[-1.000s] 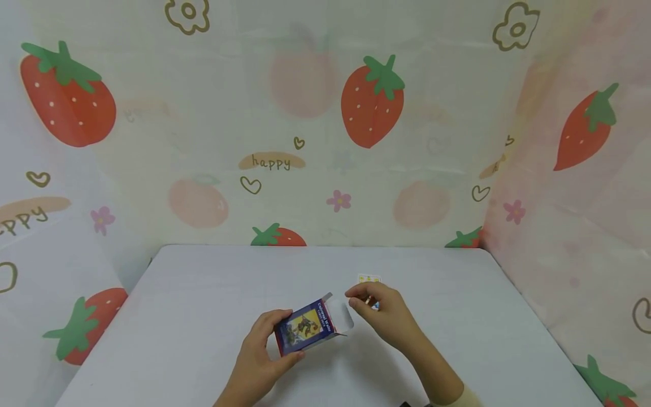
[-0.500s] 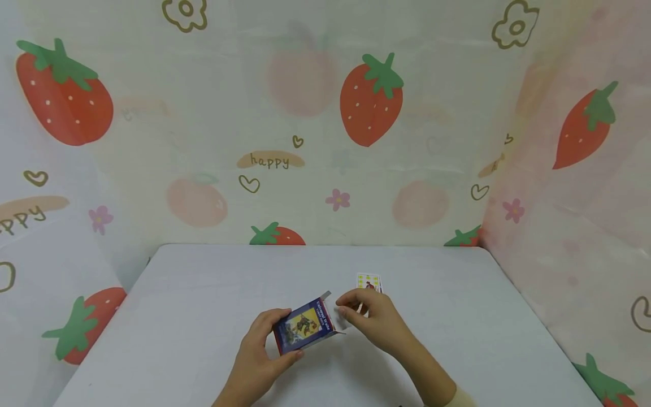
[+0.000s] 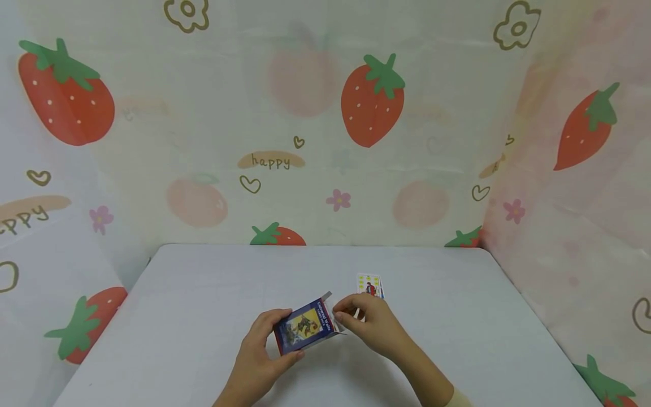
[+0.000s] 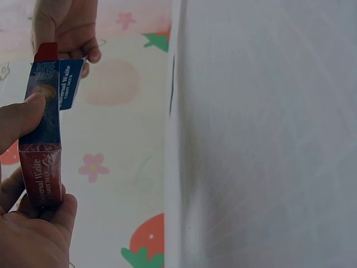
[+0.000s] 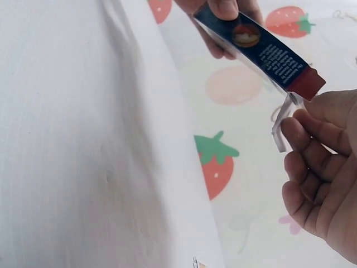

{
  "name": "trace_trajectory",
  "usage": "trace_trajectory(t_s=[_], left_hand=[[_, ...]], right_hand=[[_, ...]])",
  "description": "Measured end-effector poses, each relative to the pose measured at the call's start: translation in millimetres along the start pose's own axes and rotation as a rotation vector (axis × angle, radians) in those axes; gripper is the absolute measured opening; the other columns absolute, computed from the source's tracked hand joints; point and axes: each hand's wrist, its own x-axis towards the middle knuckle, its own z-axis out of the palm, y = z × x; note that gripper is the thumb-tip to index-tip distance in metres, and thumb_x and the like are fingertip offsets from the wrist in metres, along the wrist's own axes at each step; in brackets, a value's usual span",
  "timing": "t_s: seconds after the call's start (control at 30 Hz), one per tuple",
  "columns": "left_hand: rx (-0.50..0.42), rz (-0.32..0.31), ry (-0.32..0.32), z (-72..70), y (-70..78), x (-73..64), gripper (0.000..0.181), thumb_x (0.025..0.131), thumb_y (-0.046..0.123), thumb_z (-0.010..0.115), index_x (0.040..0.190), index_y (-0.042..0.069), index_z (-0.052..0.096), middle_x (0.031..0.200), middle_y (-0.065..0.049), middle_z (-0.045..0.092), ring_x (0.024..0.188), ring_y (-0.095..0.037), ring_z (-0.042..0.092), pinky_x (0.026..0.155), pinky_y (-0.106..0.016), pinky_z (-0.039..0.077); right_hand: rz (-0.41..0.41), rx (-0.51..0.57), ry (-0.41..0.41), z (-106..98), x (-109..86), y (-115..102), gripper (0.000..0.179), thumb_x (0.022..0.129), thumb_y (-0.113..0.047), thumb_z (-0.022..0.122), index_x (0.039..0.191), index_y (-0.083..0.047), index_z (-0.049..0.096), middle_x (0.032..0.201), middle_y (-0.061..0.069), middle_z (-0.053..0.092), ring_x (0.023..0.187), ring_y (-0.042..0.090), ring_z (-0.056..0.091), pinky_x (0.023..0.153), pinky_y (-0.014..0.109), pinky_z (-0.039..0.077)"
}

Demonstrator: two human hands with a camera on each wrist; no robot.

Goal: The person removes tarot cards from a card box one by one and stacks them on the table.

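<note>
A dark blue tarot card box [image 3: 303, 328], printed "Universal Waite" with a yellow picture, is tilted above the table in my left hand [image 3: 256, 353]. The left thumb and fingers grip its edges near the lower end. At the box's open end my right hand [image 3: 378, 328] has its thumb and fingertips together in the mouth. The right wrist view shows a red side tab [image 5: 308, 84] and the lid flap [image 5: 280, 131] folded out beside the curled right fingers. Whether they pinch anything is hidden. Beyond the right hand lie several overlapping cards [image 3: 370, 284].
The white tabletop [image 3: 213, 288] reaches back to a cloth wall [image 3: 305, 130] printed with strawberries, hearts and flowers. Similar cloth hangs on both sides.
My right hand has moved left and down from beside the cards to the box's mouth, uncovering more of the cards. The left hand and box stay nearly still.
</note>
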Motion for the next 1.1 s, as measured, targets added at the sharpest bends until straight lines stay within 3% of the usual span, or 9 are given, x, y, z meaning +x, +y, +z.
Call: trace_trajectory(t_s=[0.3, 0.6, 1.1], left_hand=[[-0.013, -0.028, -0.007, -0.3, 0.1, -0.1, 0.077, 0.072, 0.017, 0.095, 0.136, 0.034, 0.055, 0.135, 0.015, 0.054, 0.124, -0.01, 0.055, 0.11, -0.043, 0.048], [0.005, 0.006, 0.004, 0.6, -1.3, 0.6, 0.077, 0.072, 0.015, 0.095, 0.136, 0.031, 0.056, 0.136, 0.013, 0.055, 0.124, -0.01, 0.055, 0.109, -0.044, 0.048], [-0.005, -0.046, -0.016, -0.3, 5.1, 1.6, 0.075, 0.073, 0.016, 0.094, 0.136, 0.03, 0.056, 0.137, 0.01, 0.054, 0.124, -0.015, 0.055, 0.109, -0.045, 0.049]], right_hand=[[-0.005, 0.005, -0.015, 2.7, -0.7, -0.2, 0.01, 0.095, -0.029, 0.074, 0.102, -0.023, 0.078, 0.09, -0.019, 0.071, 0.086, 0.007, 0.061, 0.075, 0.026, 0.051], [0.003, 0.017, -0.019, 4.9, 0.4, 0.4, 0.012, 0.094, -0.031, 0.076, 0.101, -0.022, 0.077, 0.091, -0.015, 0.071, 0.085, 0.007, 0.062, 0.074, 0.026, 0.051], [0.021, -0.006, -0.013, 3.9, 0.7, 1.1, 0.017, 0.091, -0.028, 0.078, 0.103, -0.016, 0.077, 0.091, -0.017, 0.071, 0.085, 0.006, 0.063, 0.076, 0.025, 0.05]])
